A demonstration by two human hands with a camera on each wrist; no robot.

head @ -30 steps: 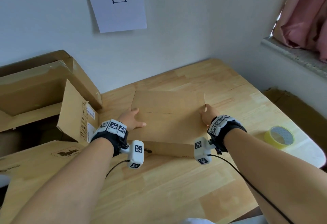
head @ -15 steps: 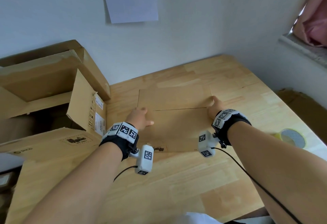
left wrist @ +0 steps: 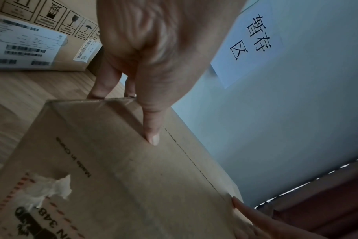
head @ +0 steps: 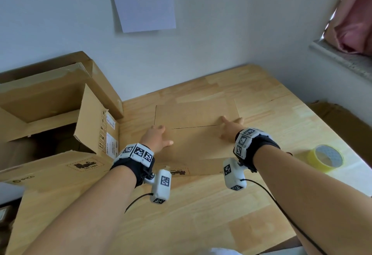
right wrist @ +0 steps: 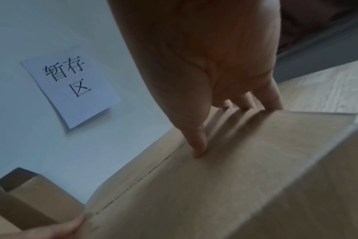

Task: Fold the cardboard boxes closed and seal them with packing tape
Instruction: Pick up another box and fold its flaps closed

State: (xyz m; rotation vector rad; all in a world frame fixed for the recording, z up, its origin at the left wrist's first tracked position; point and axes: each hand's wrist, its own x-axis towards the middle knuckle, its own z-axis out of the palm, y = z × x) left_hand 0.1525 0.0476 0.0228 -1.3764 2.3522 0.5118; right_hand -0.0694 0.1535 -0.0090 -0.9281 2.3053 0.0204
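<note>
— Centre of the head view, on the wooden table (head: 201,210): small cardboard box (head: 197,140), both top flaps down, seam (head: 195,127) running left to right, not yet taped.

— And the hands?

— Left hand (head: 156,138) gripping the box's left edge, thumb (left wrist: 151,135) flat on top, fingers (left wrist: 101,87) curled down the side. Right hand (head: 229,129) mirrored on the right edge, thumb (right wrist: 197,145) pressed just beside the seam, fingers (right wrist: 270,98) over the side.

— Tape?

— Yellow tape roll (head: 325,161) at right of frame, well apart from the box, untouched.

— Risks?

— Probably flaps springing up once one hand lets go for the roll; then a gaping or crooked seam under the tape. Possibly the light box skidding on smooth wood if pushed from one side only.

— Anything else around?

— Larger open box (head: 50,117) at left of frame, flaps raised, likely next. Paper sign (head: 144,1) on the wall, upper centre.
</note>
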